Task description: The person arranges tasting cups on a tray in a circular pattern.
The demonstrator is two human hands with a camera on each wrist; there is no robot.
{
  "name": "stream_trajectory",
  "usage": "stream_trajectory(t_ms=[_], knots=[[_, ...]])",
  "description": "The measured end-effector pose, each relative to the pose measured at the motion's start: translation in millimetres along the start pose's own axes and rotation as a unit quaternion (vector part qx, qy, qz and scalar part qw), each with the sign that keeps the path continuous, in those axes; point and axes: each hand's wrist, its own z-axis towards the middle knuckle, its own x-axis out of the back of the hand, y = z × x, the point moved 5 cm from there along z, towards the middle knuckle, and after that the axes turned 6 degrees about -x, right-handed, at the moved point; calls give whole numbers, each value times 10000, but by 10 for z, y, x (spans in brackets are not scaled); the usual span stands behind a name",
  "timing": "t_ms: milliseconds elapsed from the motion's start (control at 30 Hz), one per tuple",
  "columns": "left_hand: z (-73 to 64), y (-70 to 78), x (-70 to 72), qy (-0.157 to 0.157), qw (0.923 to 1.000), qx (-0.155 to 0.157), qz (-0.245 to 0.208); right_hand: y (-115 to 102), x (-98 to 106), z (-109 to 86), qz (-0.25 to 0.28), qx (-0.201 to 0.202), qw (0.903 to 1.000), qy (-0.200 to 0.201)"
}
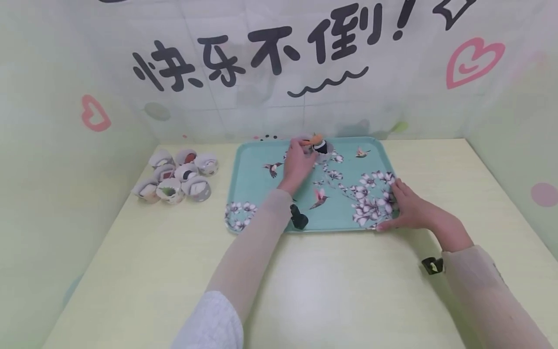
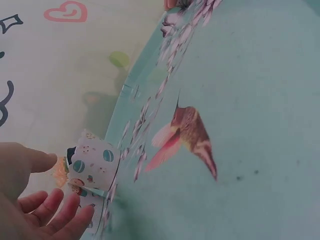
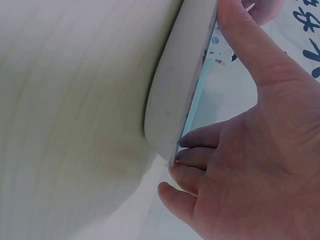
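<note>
At the back of a turquoise tray (image 1: pixel 253 179) printed with birds and flowers, my left hand (image 1: pixel 301 165) is beside a patterned paper cup (image 2: pixel 95 162). Its thumb and fingers are spread apart in the left wrist view. In the cup lies a black-and-white piece (image 1: pixel 321 147) that looks like sushi, with an orange piece (image 1: pixel 316 139) close by the fingertips. A second paper cup (image 2: pixel 92 202) stands next to the first, partly hidden behind the fingers. My right hand (image 1: pixel 411 211) holds the tray's near right corner, thumb on the front edge and fingers along the side.
To the left of the tray, several paper cups (image 1: pixel 170 190) with small food-like pieces inside cluster on the pale wood-patterned table (image 1: pixel 174 271). A printed wall sheet (image 1: pixel 270 116) rises behind the tray. Each wrist carries a small black camera, such as the left one (image 1: pixel 298 218).
</note>
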Motion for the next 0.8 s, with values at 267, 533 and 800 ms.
stream_trajectory(t_ms=[267, 533, 800], knots=[[-39, -11, 168, -195, 9998, 59, -76, -26, 14, -11, -8, 9, 10000, -7], [-88, -2, 302, -517, 9985, -10, -167, -56, 44, -35, 29, -13, 10000, -27], [-141, -18, 392, -802, 9962, -116, -318, -43, 31, -19, 15, -13, 10000, -42]])
